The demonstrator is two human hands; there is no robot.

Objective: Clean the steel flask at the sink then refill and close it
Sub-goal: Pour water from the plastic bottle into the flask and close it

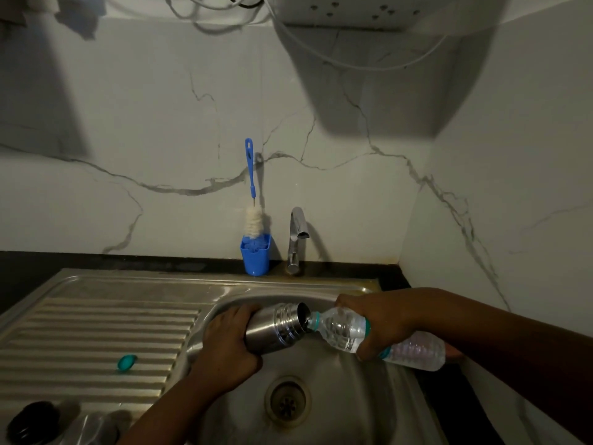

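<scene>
My left hand (224, 345) grips the body of the steel flask (276, 327), which is tilted over the sink basin (346, 396) with its open mouth pointing right. My right hand (382, 319) holds a clear plastic water bottle (346, 329) on its side, its neck touching the flask's mouth. A teal bottle cap (127, 362) lies on the ribbed drainboard (96, 332). At the lower left edge sit a black round lid (32, 422) and a steel cup-shaped piece (93, 428), partly cut off by the frame.
A chrome tap (296, 239) stands behind the basin, no water running. Beside it a blue holder (255, 255) carries a blue-handled bottle brush (252, 194). The drain (287, 399) is in the basin's middle. Marbled wall tiles rise close behind and to the right.
</scene>
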